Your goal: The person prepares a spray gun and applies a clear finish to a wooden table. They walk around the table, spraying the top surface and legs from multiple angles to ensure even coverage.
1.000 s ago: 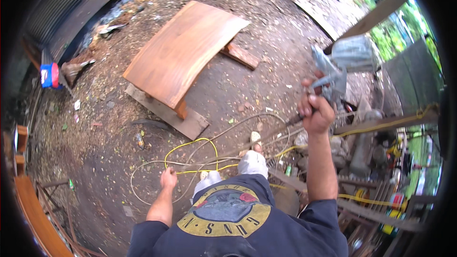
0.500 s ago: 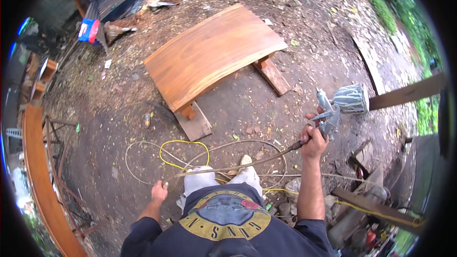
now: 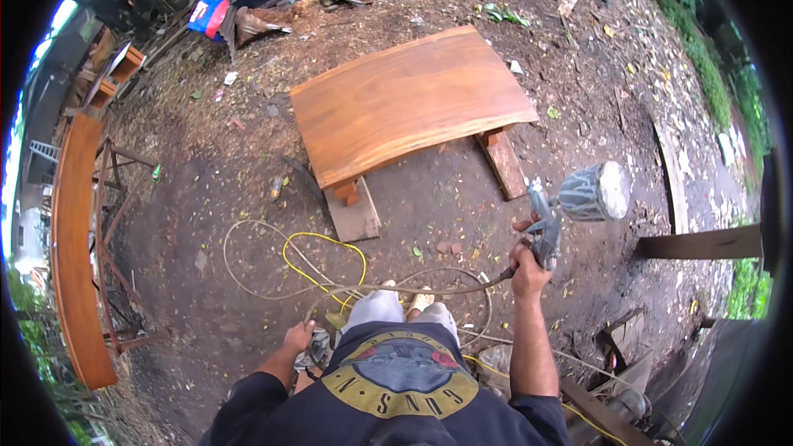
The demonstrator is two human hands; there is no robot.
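Note:
My right hand [image 3: 530, 268], out to the right, is wrapped round the handle of a metal spray gun [image 3: 541, 231]. A paint-streaked cup [image 3: 585, 192] is attached to the gun and points off to the right. From the handle a thin tan hose [image 3: 413, 290] runs leftward across my front to my left hand [image 3: 299, 339], whose fingers are curled closed where the hose reaches them. Ahead stands a low wooden table [image 3: 405, 103] with a glossy brown top and a wavy near edge, its legs on planks [image 3: 505, 167]. The gun is apart from the table, right of its near corner.
Hose loops and a yellow cord [image 3: 363, 268] lie on the ground around my feet. At left, a long brown board [image 3: 76, 256] rests on a metal stand. A wooden beam [image 3: 702, 244] juts in at right. Scrap [image 3: 624, 396] lies at lower right; a blue-and-red container [image 3: 208, 16] is far left.
My view has shifted, so the table appears further right and lower. My right hand with the spray gun is slightly lower and further left; my left hand is closer to my body.

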